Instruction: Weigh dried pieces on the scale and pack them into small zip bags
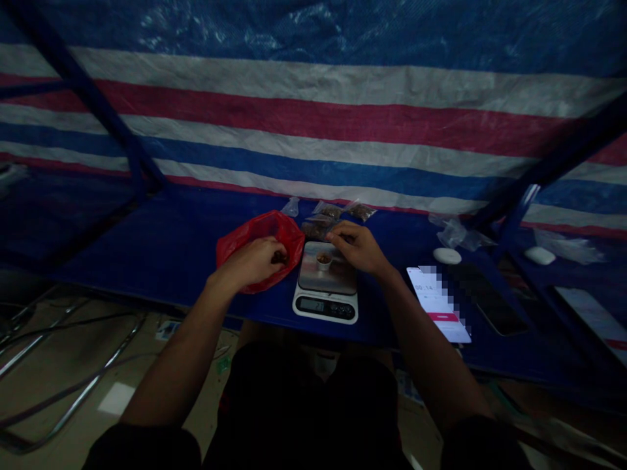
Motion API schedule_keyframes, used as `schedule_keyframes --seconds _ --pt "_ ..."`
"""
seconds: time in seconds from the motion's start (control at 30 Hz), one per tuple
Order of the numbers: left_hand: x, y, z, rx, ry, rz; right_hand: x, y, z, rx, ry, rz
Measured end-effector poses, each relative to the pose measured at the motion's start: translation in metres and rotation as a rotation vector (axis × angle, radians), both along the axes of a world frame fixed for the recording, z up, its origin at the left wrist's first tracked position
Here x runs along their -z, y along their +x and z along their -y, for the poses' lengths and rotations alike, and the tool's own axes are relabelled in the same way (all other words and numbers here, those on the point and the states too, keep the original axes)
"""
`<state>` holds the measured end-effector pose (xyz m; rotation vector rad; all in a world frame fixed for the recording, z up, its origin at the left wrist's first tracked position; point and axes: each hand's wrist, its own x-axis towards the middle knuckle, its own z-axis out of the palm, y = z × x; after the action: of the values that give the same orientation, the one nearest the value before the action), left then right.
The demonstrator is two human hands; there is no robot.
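Observation:
My left hand point(259, 261) reaches into an open red plastic bag point(230, 247). Its fingers are curled together over dark brown bits, and what they grip is partly hidden. On the steel plate of a white digital scale point(326, 307) stands a small white cup point(323, 262) with brownish contents. The scale's display is lit. Just above the plate's far right corner is my right hand point(356, 245), fingers bent and thumb against fingertips. Anything between them is too small to make out. A clear bag of brown bits point(318, 227) lies behind the scale.
More clear bags of brown bits point(361, 210) lie along the back of the blue table point(161, 254). At right are a lit phone point(435, 307), a dark phone point(494, 307) and a white rounded case point(447, 256). Blue metal struts point(93, 98) cross in front of a striped tarp.

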<state>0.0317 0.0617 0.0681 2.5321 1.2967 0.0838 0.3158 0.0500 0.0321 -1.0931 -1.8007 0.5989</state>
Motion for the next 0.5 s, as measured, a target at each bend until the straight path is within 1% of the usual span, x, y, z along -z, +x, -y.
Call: schedule_keyframes --seconds 0.1,0.23,0.37,0.5 --pt "-0.003 0.005 0.005 0.052 -0.028 0.014 0.0 0.001 0.001 0.011 0.001 0.007" --pt "0.0 0.005 0.005 0.098 -0.1 0.006 0.0 0.002 0.001 0.006 0.003 0.009" --pt "0.007 0.004 0.0 0.121 -0.059 -0.015 0.001 0.002 0.001 0.004 -0.003 0.023" --pt "0.01 0.001 -0.006 0.099 -0.015 -0.011 0.001 0.003 0.002 0.003 -0.003 0.027"
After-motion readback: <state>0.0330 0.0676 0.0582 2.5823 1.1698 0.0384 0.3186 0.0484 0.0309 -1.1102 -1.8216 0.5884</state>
